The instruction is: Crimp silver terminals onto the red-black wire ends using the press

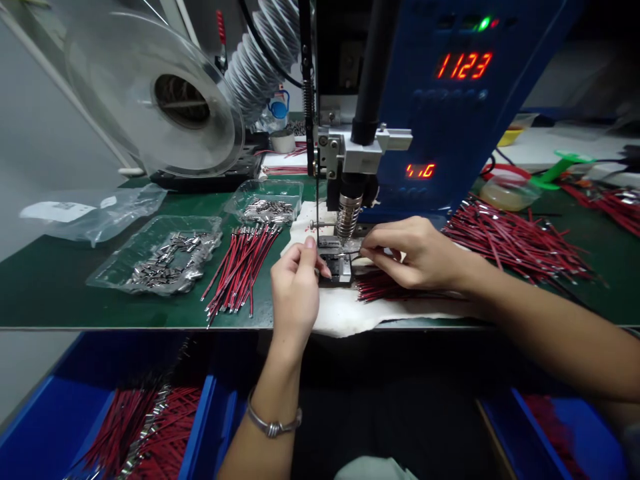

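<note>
Metal jig (345,270) part-hid | R fingers (389,233) pinching thin pc (355,255), unclear | L fingers (307,257) curled, grip can't tell

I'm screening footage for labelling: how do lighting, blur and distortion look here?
Head view: red digits glow against the dim blue machine, while the space below the green table is dark. Head view: left hand and right hand fairly clear, wires in the lower-right bin blurred. Head view: clear reel seems stretched, as by a wide lens.
</note>
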Motion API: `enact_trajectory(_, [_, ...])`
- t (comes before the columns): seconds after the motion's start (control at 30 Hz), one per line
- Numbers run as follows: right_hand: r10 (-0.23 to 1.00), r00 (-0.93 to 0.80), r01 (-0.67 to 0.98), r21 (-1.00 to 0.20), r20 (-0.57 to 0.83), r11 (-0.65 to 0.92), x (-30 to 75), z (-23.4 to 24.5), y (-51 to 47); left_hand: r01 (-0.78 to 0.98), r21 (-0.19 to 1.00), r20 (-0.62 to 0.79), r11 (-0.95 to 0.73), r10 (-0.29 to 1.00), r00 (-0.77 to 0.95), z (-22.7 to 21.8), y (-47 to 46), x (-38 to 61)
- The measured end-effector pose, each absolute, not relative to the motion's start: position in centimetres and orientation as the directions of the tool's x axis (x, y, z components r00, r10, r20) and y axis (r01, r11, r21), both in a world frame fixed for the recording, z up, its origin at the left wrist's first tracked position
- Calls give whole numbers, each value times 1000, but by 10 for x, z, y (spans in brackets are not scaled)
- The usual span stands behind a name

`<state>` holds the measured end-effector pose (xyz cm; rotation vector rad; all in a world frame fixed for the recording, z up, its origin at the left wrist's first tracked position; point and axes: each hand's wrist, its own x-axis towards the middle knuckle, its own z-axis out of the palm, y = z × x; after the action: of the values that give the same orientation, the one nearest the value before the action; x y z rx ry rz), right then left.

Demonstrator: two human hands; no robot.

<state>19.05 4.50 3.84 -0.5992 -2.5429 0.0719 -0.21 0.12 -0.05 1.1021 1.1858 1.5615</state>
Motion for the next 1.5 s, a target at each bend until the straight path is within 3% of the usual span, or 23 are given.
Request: enact_trajectory(1.5, [444,-754,431,-145,485,890,186,39,42,-140,966,179,-217,954,-241,-2,1,-1])
